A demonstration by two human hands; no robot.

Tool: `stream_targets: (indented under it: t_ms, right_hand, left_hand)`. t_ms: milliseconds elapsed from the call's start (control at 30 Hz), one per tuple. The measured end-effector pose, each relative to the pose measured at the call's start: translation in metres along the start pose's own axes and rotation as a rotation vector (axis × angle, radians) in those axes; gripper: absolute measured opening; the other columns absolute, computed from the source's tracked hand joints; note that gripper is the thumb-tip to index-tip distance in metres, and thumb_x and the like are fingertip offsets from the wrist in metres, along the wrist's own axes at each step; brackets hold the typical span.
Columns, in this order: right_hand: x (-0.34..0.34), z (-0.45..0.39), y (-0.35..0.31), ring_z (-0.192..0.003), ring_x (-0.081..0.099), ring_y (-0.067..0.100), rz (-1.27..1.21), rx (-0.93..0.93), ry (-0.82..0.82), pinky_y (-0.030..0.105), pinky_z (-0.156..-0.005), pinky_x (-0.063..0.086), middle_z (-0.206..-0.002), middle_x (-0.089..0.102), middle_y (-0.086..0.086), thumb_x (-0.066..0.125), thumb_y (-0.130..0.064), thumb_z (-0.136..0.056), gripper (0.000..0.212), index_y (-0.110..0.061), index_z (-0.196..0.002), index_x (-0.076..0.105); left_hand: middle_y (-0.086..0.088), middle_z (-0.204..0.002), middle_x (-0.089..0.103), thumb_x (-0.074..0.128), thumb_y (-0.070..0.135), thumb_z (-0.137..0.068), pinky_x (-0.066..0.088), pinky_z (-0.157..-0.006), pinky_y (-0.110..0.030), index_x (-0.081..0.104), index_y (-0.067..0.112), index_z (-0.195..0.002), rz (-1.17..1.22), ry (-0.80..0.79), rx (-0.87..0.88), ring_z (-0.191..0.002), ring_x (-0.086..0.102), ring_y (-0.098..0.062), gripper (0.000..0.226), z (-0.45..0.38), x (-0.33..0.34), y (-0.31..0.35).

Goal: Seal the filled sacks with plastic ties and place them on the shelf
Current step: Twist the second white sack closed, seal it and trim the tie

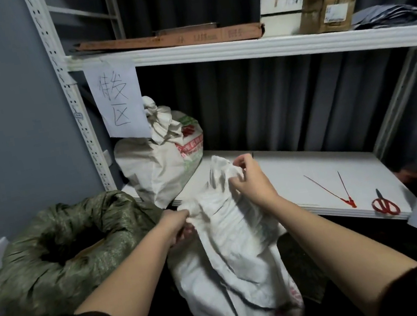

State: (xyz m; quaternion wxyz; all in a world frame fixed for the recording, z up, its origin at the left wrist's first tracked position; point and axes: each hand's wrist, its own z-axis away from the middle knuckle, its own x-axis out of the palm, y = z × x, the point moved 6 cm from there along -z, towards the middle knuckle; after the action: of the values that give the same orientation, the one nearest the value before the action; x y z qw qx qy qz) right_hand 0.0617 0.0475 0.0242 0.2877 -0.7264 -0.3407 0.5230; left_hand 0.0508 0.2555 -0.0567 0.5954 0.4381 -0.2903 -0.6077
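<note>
The step in hand appeared to be gathering the mouth of the white sack (235, 258) before tying. The sack stood on the floor just in front of the lower shelf (300, 170). The left hand (178, 225) gripped the bunched fabric on one side of the mouth; the right hand (249, 178) pinched the opposite edge higher up. The hands were apart. The next move likely called for closing the mouth into one neck and fetching a red tie (329, 191) from the shelf. The sack's fabric was woven, creased and slack at the top.
</note>
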Motion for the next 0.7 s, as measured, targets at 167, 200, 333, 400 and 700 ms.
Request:
stream_targets:
  t_ms: [167, 200, 333, 400, 700]
  right_hand:
    - [-0.003, 0.008, 0.002, -0.086, 0.054, 0.022, 0.093, 0.012, 0.192, 0.025, -0.072, 0.036, -0.108, 0.041, 0.003, 0.061, -0.018, -0.085, 0.014, -0.012, -0.097, 0.057]
    - [0.001, 0.008, 0.003, -0.093, 0.053, 0.021, 0.118, 0.047, 0.181, 0.025, -0.075, 0.037, -0.107, 0.044, 0.003, 0.062, -0.021, -0.084, 0.014, -0.013, -0.095, 0.061]
    - [0.020, 0.006, -0.010, -0.093, 0.056, 0.018, 0.054, 0.127, -0.016, 0.026, -0.072, 0.040, -0.095, 0.066, 0.003, 0.061, -0.022, -0.086, 0.009, -0.018, -0.080, 0.067]
    - [0.032, 0.011, -0.026, -0.086, 0.055, 0.014, -0.118, 0.139, -0.232, 0.022, -0.065, 0.040, -0.089, 0.063, 0.002, 0.055, -0.012, -0.092, 0.014, -0.014, -0.081, 0.064]
    - [-0.005, 0.005, -0.033, -0.067, 0.062, 0.015, -0.314, 0.123, 0.004, 0.019, -0.058, 0.049, -0.074, 0.066, -0.004, 0.044, -0.008, -0.091, 0.023, -0.013, -0.092, 0.066]
  left_hand:
    - [-0.006, -0.053, 0.044, 0.039, 0.002, -0.092, 0.037, -0.028, -0.014, 0.045, 0.008, -0.076, 0.283, -0.009, 0.136, -0.024, 0.043, -0.006, 0.018, 0.025, 0.010, 0.065]
    - [-0.007, -0.052, 0.042, 0.039, 0.004, -0.092, 0.032, -0.028, -0.011, 0.044, 0.007, -0.076, 0.264, -0.001, 0.162, -0.024, 0.040, -0.008, 0.017, 0.030, 0.011, 0.078]
    - [-0.005, -0.050, 0.038, 0.041, 0.007, -0.091, 0.018, -0.031, -0.009, 0.044, 0.011, -0.070, 0.130, -0.026, 0.306, -0.022, 0.028, -0.006, 0.022, 0.053, 0.025, 0.126]
    - [0.002, -0.037, 0.038, 0.044, 0.006, -0.091, 0.019, -0.031, -0.012, 0.042, 0.014, -0.061, 0.057, -0.048, 0.414, -0.021, 0.028, -0.003, 0.031, 0.062, 0.032, 0.144]
    - [0.002, -0.096, 0.065, 0.054, 0.029, -0.087, 0.041, -0.070, -0.029, 0.062, 0.026, -0.103, -0.641, 0.455, 0.684, -0.097, 0.060, -0.025, 0.018, 0.060, -0.009, 0.165]
